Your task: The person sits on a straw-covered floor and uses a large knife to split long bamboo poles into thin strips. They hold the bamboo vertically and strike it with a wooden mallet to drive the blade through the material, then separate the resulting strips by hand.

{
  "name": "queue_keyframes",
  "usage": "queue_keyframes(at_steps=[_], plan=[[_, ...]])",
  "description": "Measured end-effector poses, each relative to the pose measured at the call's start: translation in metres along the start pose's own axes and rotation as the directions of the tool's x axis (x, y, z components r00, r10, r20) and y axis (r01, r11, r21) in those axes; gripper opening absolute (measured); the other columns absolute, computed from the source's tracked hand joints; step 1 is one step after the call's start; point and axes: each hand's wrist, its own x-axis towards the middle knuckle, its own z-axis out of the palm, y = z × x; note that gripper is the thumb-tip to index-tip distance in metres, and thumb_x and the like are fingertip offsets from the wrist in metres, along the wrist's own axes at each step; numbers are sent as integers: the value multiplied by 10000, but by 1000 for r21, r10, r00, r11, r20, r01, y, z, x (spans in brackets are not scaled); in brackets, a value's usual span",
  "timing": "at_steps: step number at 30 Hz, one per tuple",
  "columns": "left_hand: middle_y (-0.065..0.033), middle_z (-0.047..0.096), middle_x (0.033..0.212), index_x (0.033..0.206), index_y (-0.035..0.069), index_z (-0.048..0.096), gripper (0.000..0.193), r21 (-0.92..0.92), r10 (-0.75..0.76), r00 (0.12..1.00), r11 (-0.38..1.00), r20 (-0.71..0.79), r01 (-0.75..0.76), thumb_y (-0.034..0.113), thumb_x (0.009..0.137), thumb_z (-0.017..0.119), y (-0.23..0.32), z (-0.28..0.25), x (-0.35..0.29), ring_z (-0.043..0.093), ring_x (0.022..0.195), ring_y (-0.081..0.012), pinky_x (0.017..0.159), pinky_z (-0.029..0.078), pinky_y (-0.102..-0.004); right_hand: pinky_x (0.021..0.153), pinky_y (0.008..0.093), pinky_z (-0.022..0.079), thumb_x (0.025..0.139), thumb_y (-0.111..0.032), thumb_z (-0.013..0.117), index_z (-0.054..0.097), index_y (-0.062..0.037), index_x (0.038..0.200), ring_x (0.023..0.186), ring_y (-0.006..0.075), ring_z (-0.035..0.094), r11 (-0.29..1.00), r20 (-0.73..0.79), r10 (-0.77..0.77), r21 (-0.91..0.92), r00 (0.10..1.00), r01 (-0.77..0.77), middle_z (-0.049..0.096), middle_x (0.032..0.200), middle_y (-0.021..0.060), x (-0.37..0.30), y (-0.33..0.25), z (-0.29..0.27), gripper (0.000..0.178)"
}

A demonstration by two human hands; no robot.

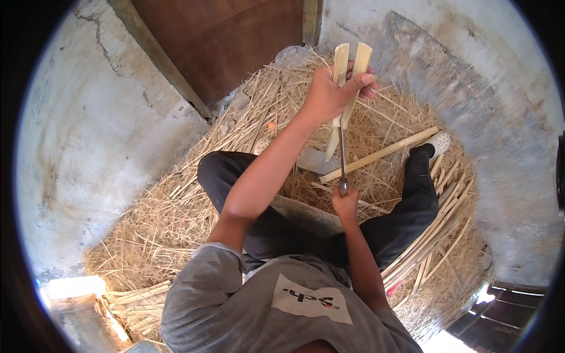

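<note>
My left hand (332,94), raised in front of me, is closed around a pale bamboo strip (361,59) that is split into two halves, spread apart at the far end. The second half (341,62) passes by my fingers too. Low in the middle, my right hand (346,203) is closed on the handle of a knife (342,150). Its narrow blade points away from me and meets the bamboo just below my left hand. How deep the edge sits in the split is hard to see.
A long bamboo strip (391,151) lies slantwise past my shoe (438,143). Many strips (432,232) are piled at the right, others (138,303) at the lower left. Shavings (159,235) cover the floor around my legs. Walls (100,153) and a brown door (223,44) stand close by.
</note>
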Motion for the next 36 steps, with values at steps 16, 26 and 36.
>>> queue_keyframes(at_steps=[16, 26, 36], plan=[[-41, 714, 842, 927, 17, 713, 191, 231, 181, 961, 964, -210, -131, 196, 867, 743, -23, -8, -2, 644, 737, -88, 658, 520, -243, 583, 409, 460, 801, -130, 622, 570, 32, 792, 568, 295, 593, 996, 199, 91, -37, 976, -85, 583, 629, 179, -3, -57, -53, 170], [-66, 708, 803, 938, 3, 590, 263, 151, 307, 891, 951, -335, -271, 61, 788, 799, -36, 27, 7, 679, 755, -95, 637, 552, -235, 685, 433, 489, 786, -162, 633, 614, 44, 865, 741, 382, 657, 956, 125, 294, -61, 948, -288, 645, 769, 245, 23, 39, 22, 221], [-140, 713, 851, 989, -79, 658, 215, 249, 132, 954, 966, -268, -64, -15, 800, 739, -31, -2, 24, 699, 788, -180, 747, 576, -291, 710, 475, 511, 731, -190, 646, 582, 120, 974, 796, 417, 667, 652, 620, 561, 79, 549, -754, 663, 820, 265, 36, 156, 34, 399]])
